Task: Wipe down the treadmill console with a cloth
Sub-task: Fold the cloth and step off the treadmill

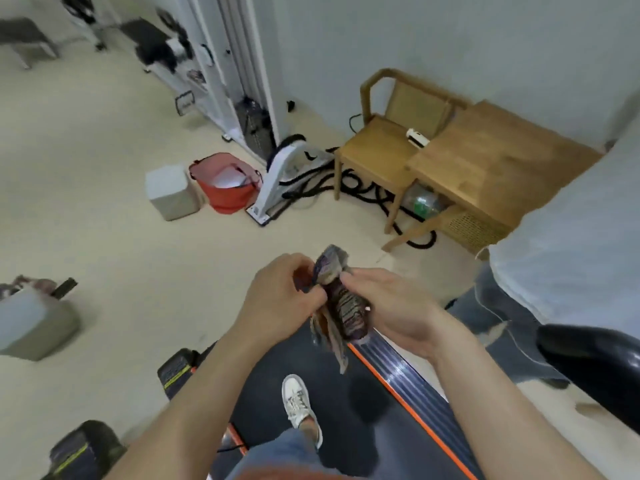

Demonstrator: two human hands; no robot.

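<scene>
A striped, multicoloured cloth (341,306) is bunched between both my hands in front of me. My left hand (280,296) grips its left side with curled fingers. My right hand (391,306) holds the right side, thumb pinching the top of the bundle. A loose corner of the cloth hangs down over the treadmill belt (346,410), where my white shoe (299,403) stands. The belt has an orange-edged side rail (398,372). The treadmill console is not in view.
Another person in a white shirt and jeans (568,244) stands close on the right. A black rounded part (595,362) sits at the right edge. Wooden chair and table (450,157), red bag (225,181), grey boxes (171,192) and dumbbells (176,368) lie around.
</scene>
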